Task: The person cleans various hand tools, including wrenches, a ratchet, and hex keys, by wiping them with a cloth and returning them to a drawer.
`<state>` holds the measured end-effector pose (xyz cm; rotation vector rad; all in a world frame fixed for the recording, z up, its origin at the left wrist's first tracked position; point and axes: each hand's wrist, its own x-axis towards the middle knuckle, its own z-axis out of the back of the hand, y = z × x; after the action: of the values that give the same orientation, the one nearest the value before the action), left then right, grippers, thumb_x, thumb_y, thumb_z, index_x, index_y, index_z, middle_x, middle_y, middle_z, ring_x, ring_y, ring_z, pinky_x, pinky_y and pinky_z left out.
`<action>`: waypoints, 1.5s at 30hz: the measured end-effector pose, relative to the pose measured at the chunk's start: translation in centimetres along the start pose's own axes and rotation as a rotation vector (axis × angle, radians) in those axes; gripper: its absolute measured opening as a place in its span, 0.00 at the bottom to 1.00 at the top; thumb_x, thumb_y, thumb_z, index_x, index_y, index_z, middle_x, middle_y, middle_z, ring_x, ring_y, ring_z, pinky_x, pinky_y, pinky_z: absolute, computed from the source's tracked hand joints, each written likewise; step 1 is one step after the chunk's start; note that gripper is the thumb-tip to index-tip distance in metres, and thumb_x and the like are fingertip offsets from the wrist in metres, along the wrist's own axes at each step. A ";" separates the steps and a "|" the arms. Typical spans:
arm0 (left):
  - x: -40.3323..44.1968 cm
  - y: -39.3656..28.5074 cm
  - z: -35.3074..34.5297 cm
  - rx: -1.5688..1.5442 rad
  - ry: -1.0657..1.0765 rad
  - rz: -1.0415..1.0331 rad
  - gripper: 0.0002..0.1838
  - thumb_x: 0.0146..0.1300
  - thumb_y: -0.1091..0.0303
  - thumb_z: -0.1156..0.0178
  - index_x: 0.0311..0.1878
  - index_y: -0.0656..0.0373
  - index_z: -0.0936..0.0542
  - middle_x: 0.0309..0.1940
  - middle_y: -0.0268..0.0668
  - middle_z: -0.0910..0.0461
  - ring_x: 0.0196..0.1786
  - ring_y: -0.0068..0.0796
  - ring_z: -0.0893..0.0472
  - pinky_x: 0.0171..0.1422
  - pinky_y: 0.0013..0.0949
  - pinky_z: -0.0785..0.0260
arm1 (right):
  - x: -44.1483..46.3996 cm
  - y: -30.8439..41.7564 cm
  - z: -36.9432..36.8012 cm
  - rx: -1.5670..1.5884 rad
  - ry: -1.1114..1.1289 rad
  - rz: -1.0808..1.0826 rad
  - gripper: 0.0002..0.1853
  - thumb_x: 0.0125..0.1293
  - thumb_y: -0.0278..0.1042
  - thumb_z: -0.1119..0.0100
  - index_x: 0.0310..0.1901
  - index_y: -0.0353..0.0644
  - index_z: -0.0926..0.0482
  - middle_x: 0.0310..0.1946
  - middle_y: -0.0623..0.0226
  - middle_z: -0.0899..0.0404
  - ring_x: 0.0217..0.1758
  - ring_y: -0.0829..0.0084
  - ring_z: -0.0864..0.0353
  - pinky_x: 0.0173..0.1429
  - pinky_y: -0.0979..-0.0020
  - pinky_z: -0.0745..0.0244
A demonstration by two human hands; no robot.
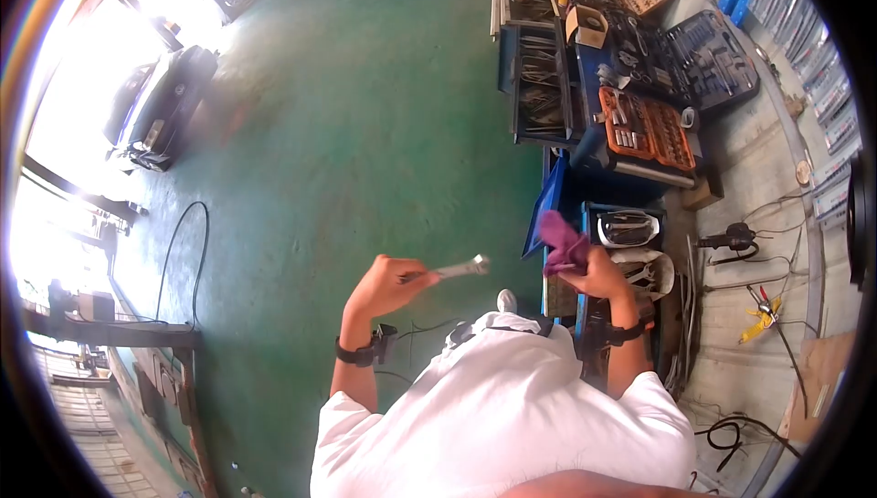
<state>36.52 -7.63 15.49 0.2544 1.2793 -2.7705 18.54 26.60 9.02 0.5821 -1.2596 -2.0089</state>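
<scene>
My left hand (388, 285) is closed around one end of a metal wrench (461, 269), whose bright head points to the right over the green floor. A crumpled purple cloth (564, 244) is gripped in my right hand (598, 276), close to the blue tool cabinet. The cloth hangs over the fingers and hides part of them. The two hands are apart, and wrench and cloth do not touch.
An orange socket set (647, 128) lies on the cabinet at the right. Open drawers (541, 82) full of tools jut out toward the floor. A yellow-handled tool (760, 318) hangs by the wall. A dark car (169, 100) stands far left, and a black hose (163, 256) curves across the floor.
</scene>
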 end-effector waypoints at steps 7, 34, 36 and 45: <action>1.6 -0.2 -4.8 -0.511 -0.277 0.017 0.13 0.68 0.63 0.36 0.37 0.66 0.16 0.20 0.30 0.25 0.25 0.15 0.33 0.27 0.27 0.41 | 1.8 -0.8 -2.9 0.264 0.088 0.056 0.23 0.57 0.40 0.26 0.51 0.40 0.21 0.42 0.70 0.18 0.44 0.79 0.22 0.51 0.71 0.25; 1.6 0.0 -8.7 -0.358 -0.234 -0.045 0.10 0.54 0.69 0.43 0.32 0.66 0.18 0.18 0.41 0.24 0.20 0.26 0.27 0.28 0.31 0.34 | 2.3 1.8 -9.1 0.670 -0.078 -0.008 0.26 0.56 0.28 0.26 0.56 0.36 0.25 0.47 0.70 0.18 0.49 0.80 0.21 0.55 0.72 0.24; 1.8 -0.1 -9.3 -0.389 -0.270 -0.104 0.10 0.55 0.68 0.42 0.30 0.67 0.20 0.16 0.39 0.27 0.19 0.23 0.30 0.26 0.30 0.38 | 2.2 2.1 -9.6 0.693 -0.061 -0.031 0.26 0.55 0.28 0.25 0.55 0.36 0.25 0.47 0.70 0.18 0.48 0.80 0.21 0.55 0.73 0.24; -0.3 1.0 -9.9 -0.441 -0.314 -0.160 0.11 0.53 0.68 0.42 0.24 0.67 0.24 0.12 0.36 0.33 0.17 0.18 0.34 0.23 0.29 0.44 | 1.2 4.9 -10.9 0.572 0.001 -0.048 0.26 0.54 0.30 0.23 0.53 0.36 0.24 0.42 0.71 0.17 0.46 0.80 0.19 0.54 0.73 0.24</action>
<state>38.17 -0.74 8.43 -0.3111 1.8221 -2.4170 26.69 17.74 8.75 0.8813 -1.8469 -1.6701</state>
